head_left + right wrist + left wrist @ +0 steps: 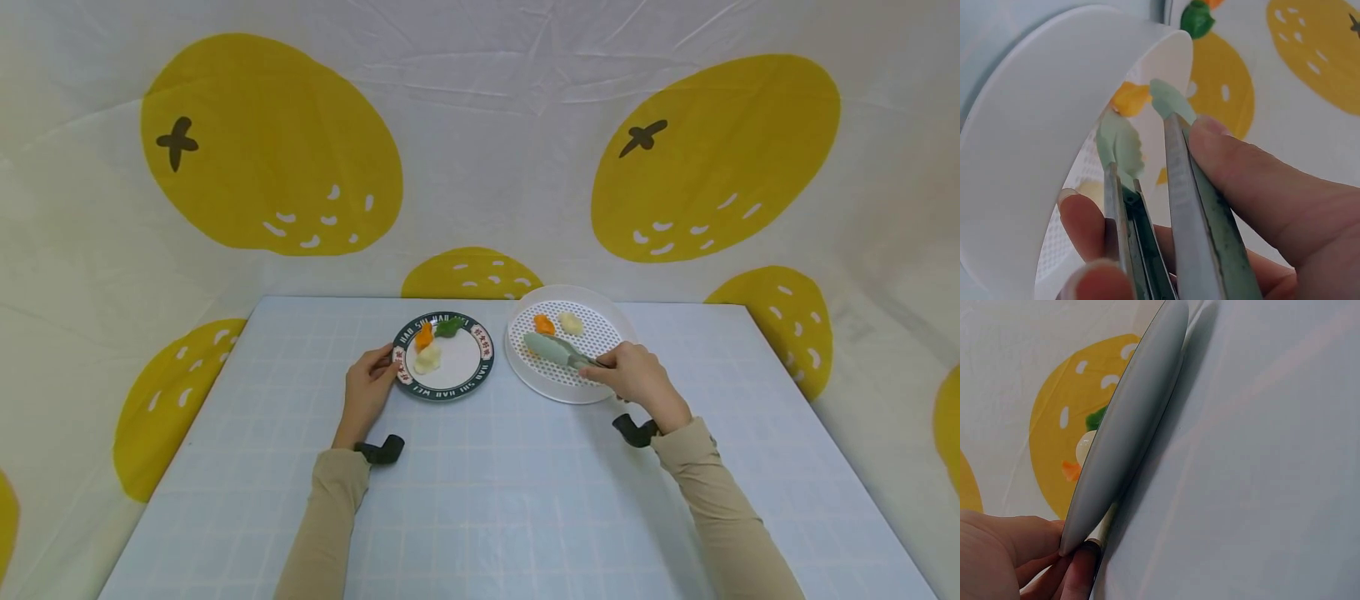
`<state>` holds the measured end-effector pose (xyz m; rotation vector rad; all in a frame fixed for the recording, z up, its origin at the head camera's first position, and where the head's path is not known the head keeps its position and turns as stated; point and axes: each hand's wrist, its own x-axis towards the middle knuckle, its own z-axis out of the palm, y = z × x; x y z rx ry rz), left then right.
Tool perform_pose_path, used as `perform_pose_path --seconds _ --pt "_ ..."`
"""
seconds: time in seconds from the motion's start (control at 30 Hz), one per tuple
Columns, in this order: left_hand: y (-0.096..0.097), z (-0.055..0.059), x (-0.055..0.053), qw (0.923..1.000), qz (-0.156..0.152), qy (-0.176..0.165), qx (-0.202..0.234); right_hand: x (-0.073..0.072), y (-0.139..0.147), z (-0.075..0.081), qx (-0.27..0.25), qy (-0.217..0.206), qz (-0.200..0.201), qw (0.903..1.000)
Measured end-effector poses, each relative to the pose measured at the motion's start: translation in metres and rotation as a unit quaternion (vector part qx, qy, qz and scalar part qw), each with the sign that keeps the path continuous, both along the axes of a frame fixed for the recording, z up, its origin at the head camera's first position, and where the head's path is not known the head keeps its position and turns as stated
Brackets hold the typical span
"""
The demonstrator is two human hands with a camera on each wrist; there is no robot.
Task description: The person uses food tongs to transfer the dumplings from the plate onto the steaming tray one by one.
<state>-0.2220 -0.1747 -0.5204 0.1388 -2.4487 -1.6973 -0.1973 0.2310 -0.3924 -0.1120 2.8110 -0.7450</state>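
My left hand (369,390) pinches the left rim of a round plate (447,392), thumb above and fingers below in the left wrist view. The plate has a dark green lettered border and bears an orange piece (424,336), a green piece (448,327) and a cream piece (427,359). With my right hand (636,377) I grip tongs (551,348) with pale green tips, held over a white perforated basket (551,389). In the right wrist view the tong tips stand apart, an orange lump (1130,99) showing beyond them. A cream lump (571,323) lies in the basket.
Both dishes stand side by side near the far edge of a table with a pale blue checked cover (450,508). Behind it hangs a white sheet (487,167) with large yellow fruit prints. Black straps (384,450) sit at both wrists.
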Motion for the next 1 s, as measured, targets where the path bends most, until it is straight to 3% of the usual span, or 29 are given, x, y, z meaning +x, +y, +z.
perform_pose_path --seconds 0.37,0.83,1.0 --pt "-0.001 -0.002 0.000 1.0000 -0.003 0.004 0.000 0.001 0.002 0.001 -0.027 -0.009 0.012 0.9995" --pt "-0.001 -0.002 0.000 1.0000 -0.006 0.005 0.001 0.004 0.001 0.014 0.009 -0.016 0.008 0.9998" --pt "-0.001 -0.002 0.001 0.9999 -0.005 0.009 0.002 0.007 -0.001 0.014 0.020 0.007 0.007 0.9997"
